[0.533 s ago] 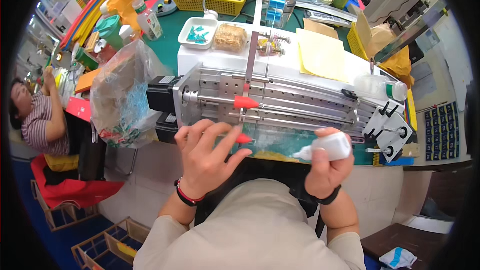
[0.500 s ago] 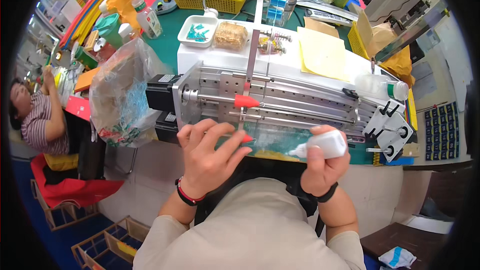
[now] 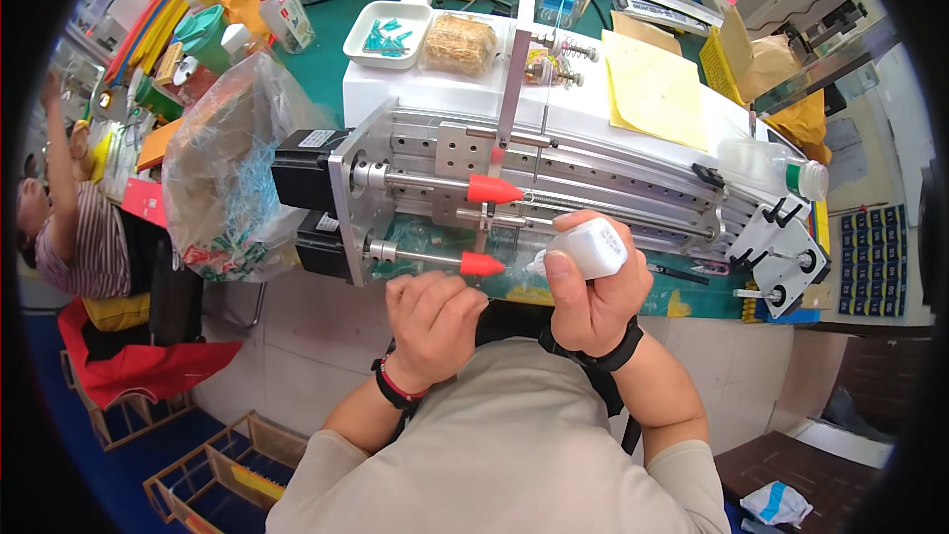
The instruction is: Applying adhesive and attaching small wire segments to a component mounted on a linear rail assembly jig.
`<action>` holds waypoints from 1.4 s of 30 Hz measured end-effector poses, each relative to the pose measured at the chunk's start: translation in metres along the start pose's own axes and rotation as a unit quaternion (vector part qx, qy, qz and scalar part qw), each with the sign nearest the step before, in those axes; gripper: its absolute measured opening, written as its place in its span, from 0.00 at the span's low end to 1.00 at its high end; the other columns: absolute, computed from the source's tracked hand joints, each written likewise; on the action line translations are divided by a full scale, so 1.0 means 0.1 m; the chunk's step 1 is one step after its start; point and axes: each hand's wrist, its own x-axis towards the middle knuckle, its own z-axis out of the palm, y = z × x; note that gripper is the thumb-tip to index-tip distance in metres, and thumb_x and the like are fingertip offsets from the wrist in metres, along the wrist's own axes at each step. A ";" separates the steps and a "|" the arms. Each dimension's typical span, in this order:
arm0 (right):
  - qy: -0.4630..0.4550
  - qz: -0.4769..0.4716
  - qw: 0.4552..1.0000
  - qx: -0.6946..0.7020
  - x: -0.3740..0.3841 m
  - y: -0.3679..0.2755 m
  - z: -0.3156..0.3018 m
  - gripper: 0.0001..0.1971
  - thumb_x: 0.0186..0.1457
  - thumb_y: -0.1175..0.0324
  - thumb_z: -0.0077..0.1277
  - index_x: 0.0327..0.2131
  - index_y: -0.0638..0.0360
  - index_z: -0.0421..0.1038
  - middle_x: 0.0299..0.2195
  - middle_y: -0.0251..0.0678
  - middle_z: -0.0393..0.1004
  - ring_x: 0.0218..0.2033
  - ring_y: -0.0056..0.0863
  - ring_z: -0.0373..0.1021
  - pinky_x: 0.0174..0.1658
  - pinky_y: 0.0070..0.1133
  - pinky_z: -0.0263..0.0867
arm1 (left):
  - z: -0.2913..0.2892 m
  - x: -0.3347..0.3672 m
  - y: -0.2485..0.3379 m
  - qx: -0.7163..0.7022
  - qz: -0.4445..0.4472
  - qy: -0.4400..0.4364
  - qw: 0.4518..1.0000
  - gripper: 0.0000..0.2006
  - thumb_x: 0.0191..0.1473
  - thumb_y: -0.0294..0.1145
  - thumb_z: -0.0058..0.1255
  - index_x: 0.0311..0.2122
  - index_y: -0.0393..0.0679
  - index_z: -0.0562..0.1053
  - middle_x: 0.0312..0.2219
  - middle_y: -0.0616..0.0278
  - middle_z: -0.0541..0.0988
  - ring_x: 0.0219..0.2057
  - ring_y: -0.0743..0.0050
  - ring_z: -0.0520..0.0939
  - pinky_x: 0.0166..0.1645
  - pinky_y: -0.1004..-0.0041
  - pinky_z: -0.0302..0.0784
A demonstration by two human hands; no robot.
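Note:
A white squeeze bottle (image 3: 597,248) is gripped in my right hand (image 3: 599,302). Its narrow nozzle points left, close to the tip of the lower red cone (image 3: 480,264). Just below that cone, my left hand (image 3: 432,324) is closed with its fingers curled; whatever they pinch, if anything, is hidden. Behind the lower cone is a second red cone (image 3: 494,190) on its own shaft. Both shafts belong to a metal machine with rails (image 3: 613,200), driven by black motors (image 3: 314,168) at its left end. A thin upright metal bar (image 3: 516,69) rises over the upper cone.
On a white ledge behind the machine are a white dish (image 3: 363,47) of teal pieces, a tan block (image 3: 460,44) and yellow paper (image 3: 647,89). A clear plastic bag (image 3: 232,168) hangs at the left. Farther left sits another person (image 3: 94,247). A clear bottle (image 3: 806,180) lies right.
My left hand has drawn down off the lower cone, its spread fingers now curled. My right hand has brought the squeeze bottle leftward and up, closer to the cone's tip.

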 end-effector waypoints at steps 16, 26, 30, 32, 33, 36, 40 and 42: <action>0.010 -0.015 1.000 -0.010 -0.01 0.01 -0.04 0.15 0.57 0.76 0.63 0.46 0.71 0.75 0.27 0.39 0.79 0.22 0.29 0.75 0.28 0.23 0.71 | -0.06 0.02 0.14 -0.015 0.032 -0.004 0.999 0.12 0.47 0.27 0.68 0.38 0.49 0.80 0.37 0.67 0.78 0.40 0.63 0.79 0.46 0.62 0.65; 0.094 -0.070 0.989 -0.093 -0.05 -0.05 -0.52 0.16 0.59 0.69 0.64 0.46 0.70 0.77 0.36 0.41 0.82 0.28 0.28 0.77 0.35 0.23 0.73 | -0.14 0.49 0.23 -0.192 0.044 -0.054 0.979 0.12 0.49 0.14 0.62 0.38 0.40 0.75 0.40 0.52 0.85 0.32 0.54 0.85 0.36 0.65 0.81; 0.369 -0.132 0.914 -0.104 0.22 0.03 -1.29 0.18 0.68 0.63 0.55 0.49 0.72 0.74 0.36 0.38 0.80 0.31 0.20 0.73 0.39 0.21 0.72 | -0.34 0.80 0.30 -0.297 -0.125 -0.261 0.910 0.04 0.61 0.15 0.53 0.37 0.37 0.75 0.32 0.55 0.85 0.23 0.74 0.83 0.27 0.74 0.77; 0.403 -0.077 0.909 -0.070 0.32 -0.09 -1.70 0.17 0.70 0.64 0.51 0.52 0.72 0.73 0.37 0.36 0.79 0.34 0.19 0.72 0.41 0.21 0.71 | -0.38 0.92 0.29 -0.262 -0.068 -0.274 0.923 0.04 0.61 0.16 0.53 0.36 0.38 0.75 0.28 0.56 0.83 0.22 0.71 0.82 0.27 0.73 0.75; 0.435 -0.126 0.882 -0.129 0.50 -0.05 -1.84 0.17 0.73 0.62 0.50 0.52 0.68 0.73 0.27 0.25 0.70 0.21 0.07 0.52 0.23 0.14 0.43 | -0.34 1.01 0.30 -0.248 -0.011 -0.251 0.936 0.04 0.59 0.16 0.54 0.36 0.38 0.75 0.25 0.56 0.80 0.21 0.65 0.81 0.27 0.70 0.74; 0.360 -0.172 0.861 -0.317 0.63 0.22 -2.33 0.13 0.68 0.66 0.58 0.48 0.67 0.75 0.35 0.37 0.79 0.30 0.22 0.73 0.38 0.21 0.70 | -0.34 1.16 0.31 -0.203 0.020 -0.300 0.932 0.04 0.58 0.16 0.56 0.36 0.38 0.75 0.24 0.54 0.78 0.21 0.57 0.80 0.29 0.67 0.74; 0.290 -0.047 0.914 -0.279 0.70 0.24 -2.27 0.17 0.64 0.65 0.63 0.49 0.68 0.73 0.26 0.34 0.77 0.23 0.20 0.69 0.31 0.21 0.67 | -0.35 1.28 0.34 -0.120 0.035 -0.345 0.930 0.08 0.55 0.26 0.64 0.37 0.41 0.75 0.24 0.54 0.80 0.25 0.49 0.82 0.29 0.60 0.75; 0.248 0.088 0.933 -0.247 0.50 0.08 -2.19 0.23 0.63 0.65 0.65 0.54 0.69 0.70 0.22 0.31 0.71 0.22 0.16 0.64 0.29 0.19 0.63 | -0.33 1.28 0.33 -0.110 0.041 -0.325 0.938 0.10 0.52 0.27 0.65 0.37 0.42 0.76 0.24 0.55 0.79 0.25 0.51 0.82 0.30 0.60 0.74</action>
